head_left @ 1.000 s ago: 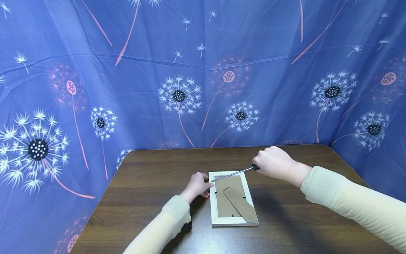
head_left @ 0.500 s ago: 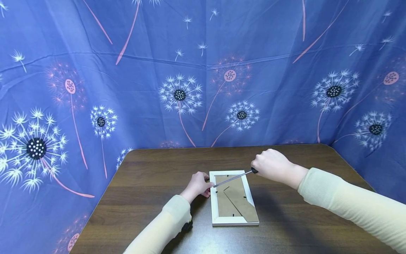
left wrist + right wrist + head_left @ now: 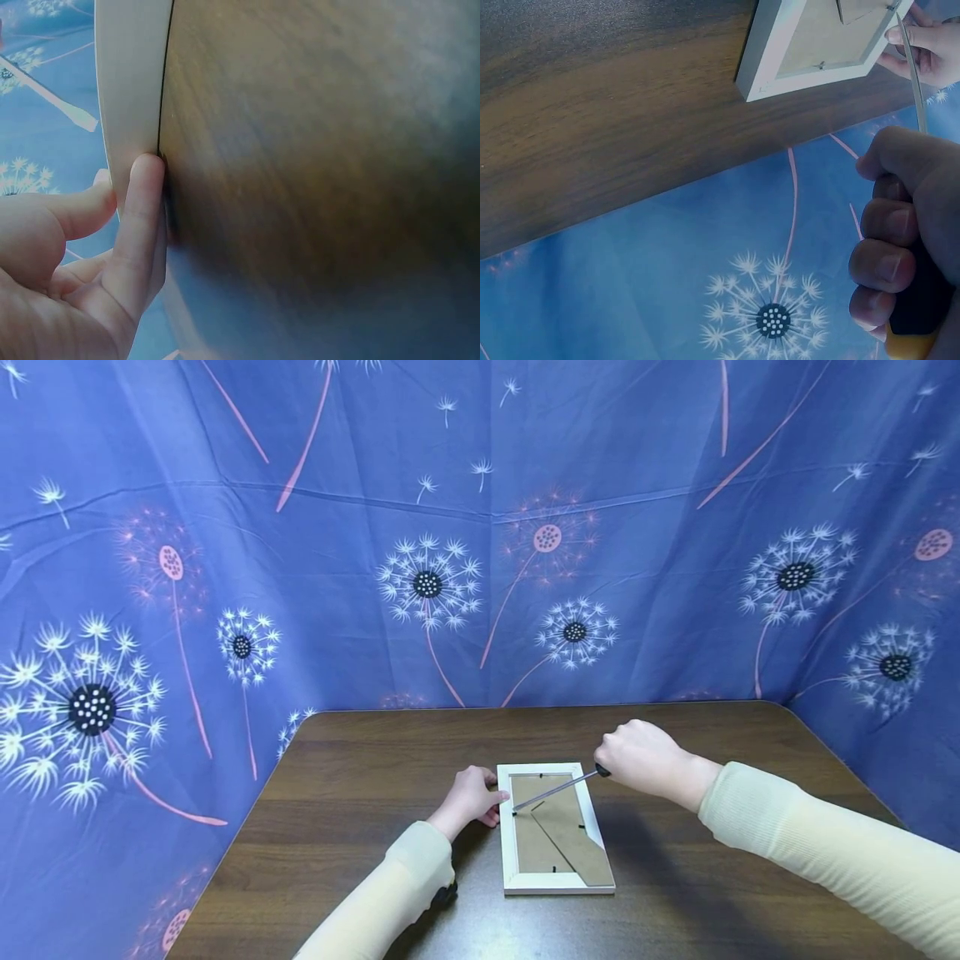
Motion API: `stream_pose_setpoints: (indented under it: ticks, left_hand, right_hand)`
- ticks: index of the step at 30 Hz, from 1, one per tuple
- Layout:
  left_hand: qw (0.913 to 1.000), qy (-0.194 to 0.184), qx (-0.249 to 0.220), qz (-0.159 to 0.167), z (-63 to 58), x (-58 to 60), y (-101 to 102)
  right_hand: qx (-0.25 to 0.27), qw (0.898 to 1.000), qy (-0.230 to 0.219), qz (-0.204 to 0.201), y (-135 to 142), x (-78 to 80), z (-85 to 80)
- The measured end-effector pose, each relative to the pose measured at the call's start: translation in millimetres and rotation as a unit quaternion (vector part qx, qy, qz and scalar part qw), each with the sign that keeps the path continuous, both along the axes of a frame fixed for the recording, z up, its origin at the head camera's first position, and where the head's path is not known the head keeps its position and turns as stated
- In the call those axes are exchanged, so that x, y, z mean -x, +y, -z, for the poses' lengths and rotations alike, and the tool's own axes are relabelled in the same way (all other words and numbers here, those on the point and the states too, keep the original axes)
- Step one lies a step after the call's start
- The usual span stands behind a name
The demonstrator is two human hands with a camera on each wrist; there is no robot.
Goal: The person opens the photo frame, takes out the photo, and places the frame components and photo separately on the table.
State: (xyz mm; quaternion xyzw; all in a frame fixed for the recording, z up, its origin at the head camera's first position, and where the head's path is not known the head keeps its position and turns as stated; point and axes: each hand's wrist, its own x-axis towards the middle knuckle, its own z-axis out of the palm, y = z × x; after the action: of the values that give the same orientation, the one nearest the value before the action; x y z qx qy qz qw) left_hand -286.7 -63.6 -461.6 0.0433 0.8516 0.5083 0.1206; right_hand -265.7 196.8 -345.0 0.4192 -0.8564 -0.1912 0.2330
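Observation:
A white picture frame lies face down on the table, showing its brown backing board with a stand flap and small black tabs along the inner edges. My left hand grips the frame's left side, thumb on the top edge and fingers against the side wall, as the left wrist view shows. In my right hand is a screwdriver, its black and yellow handle wrapped by curled fingers. The shaft slants down leftward across the frame. Its tip is right at the left-side black tab, close to my left thumb.
The brown wooden table reaches back to a blue cloth printed with dandelions, which hangs behind and on both sides. A small dark object shows beside the left forearm.
The screwdriver's tip has moved from the frame's upper left corner down the left side to the black tab. My right hand has lowered slightly; the left hand keeps its place.

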Motion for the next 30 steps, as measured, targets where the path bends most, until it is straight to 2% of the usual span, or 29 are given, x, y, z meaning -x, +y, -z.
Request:
stream_pose_setpoints:
  ticks: [14, 20, 30]
  left_hand:
    - [1.0000, 0.003, 0.008, -0.003, -1.3, -1.0, 1.1]
    - [1.0000, -0.001, 0.004, -0.006, -1.1, -1.3, 1.3]
    - [0.9998, -0.004, 0.020, 0.001, -2.8, -1.5, -0.4]
  right_hand:
    - [-0.012, 1.000, -0.008, 0.008, 0.5, 1.9, 7.5]
    - [-0.013, 1.000, -0.015, 0.013, -0.7, -0.3, 6.5]
    - [-0.010, 1.000, -0.005, -0.001, -4.8, -0.6, 3.3]
